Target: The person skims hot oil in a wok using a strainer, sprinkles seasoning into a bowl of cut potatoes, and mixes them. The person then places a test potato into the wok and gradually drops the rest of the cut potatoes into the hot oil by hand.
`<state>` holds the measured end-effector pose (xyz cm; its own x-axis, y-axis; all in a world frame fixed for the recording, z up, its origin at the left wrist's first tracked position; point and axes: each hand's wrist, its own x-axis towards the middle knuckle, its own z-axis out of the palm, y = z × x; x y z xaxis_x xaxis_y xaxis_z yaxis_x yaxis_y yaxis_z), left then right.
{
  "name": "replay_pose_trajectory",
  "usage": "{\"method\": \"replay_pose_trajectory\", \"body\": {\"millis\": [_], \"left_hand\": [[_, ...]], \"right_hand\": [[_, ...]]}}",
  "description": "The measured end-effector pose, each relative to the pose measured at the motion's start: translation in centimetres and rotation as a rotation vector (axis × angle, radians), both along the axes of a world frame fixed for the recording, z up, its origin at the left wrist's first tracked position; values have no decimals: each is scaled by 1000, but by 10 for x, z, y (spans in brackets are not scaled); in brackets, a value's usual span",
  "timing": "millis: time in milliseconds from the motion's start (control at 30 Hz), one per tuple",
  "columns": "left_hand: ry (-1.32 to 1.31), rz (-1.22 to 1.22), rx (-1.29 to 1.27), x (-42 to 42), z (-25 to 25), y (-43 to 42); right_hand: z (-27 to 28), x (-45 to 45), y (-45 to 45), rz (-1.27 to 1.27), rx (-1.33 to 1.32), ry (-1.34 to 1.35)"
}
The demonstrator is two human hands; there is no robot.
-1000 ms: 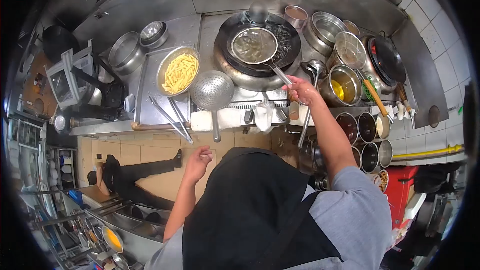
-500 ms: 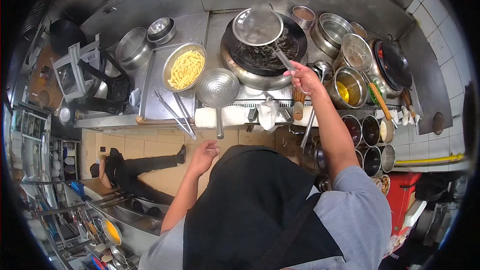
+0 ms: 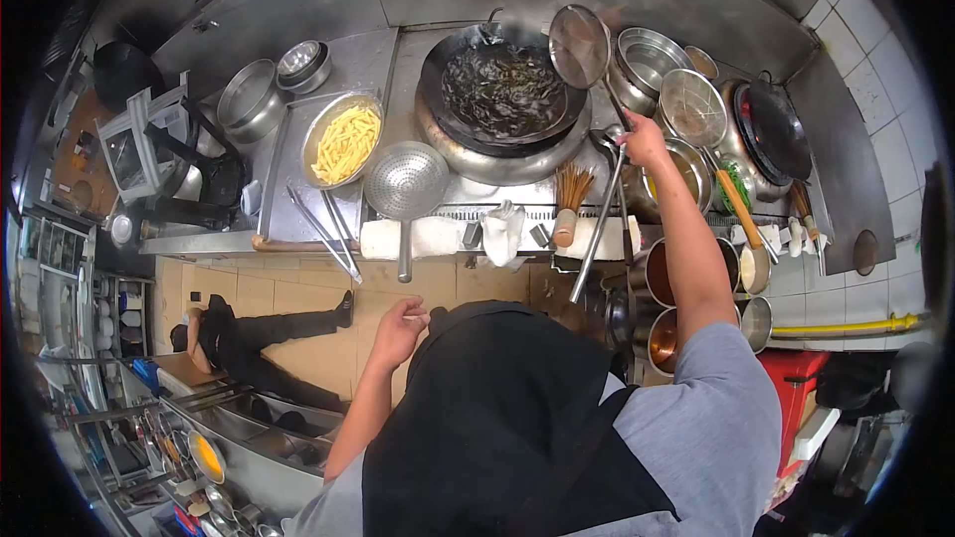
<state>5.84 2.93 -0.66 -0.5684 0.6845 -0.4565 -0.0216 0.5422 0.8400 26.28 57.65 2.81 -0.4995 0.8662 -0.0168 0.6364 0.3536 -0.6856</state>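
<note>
My right hand is closed round the handle of a round mesh strainer, whose disc is tilted at the right rim of the wok. Dark, bubbling liquid lies in the wok. Beside that hand are a metal pot and a ladle with a long handle. Down by the apron, my left hand holds nothing, its fingers loosely bent and apart. A perforated skimmer rests on the counter, left of the wok. Next to it stands a metal bowl of pale cut fries.
Tongs lie on the metal tray left of the skimmer. A bamboo brush and a white cloth are at the counter's front edge. Another mesh strainer and a second wok sit right. A person in dark clothes stands at left.
My right hand has carried the strainer from over the wok to the right, tilting its disc. More of the liquid in the wok shows. My left hand stays low near the apron.
</note>
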Motion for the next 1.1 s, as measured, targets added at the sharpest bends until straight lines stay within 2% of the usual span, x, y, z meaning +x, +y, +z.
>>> {"method": "replay_pose_trajectory", "body": {"millis": [67,133,233,300,433,567,667,733,800,1100], "left_hand": [[36,1,-13,9,0,-2],[73,3,-24,19,2,-4],[35,80,-31,37,8,-10],[18,135,-42,46,8,-16],[10,207,-60,60,5,-27],[28,236,-96,70,11,-31],[21,255,-98,72,17,-25],[21,256,-102,72,17,-21],[55,226,-84,69,13,-16],[90,84,-34,43,1,12]], "right_hand": [[-5,-13,4,-64,-324,98],[-24,-27,12,25,-420,164],[-40,-49,11,11,-456,186],[-49,-60,12,121,-646,229],[-53,-76,0,167,-821,306],[-62,-79,-7,270,-939,350],[-42,-71,-25,323,-953,290],[-56,-67,-26,322,-974,285],[-62,-61,-33,287,-1133,429],[-43,-2,-41,427,-1210,561]]}}
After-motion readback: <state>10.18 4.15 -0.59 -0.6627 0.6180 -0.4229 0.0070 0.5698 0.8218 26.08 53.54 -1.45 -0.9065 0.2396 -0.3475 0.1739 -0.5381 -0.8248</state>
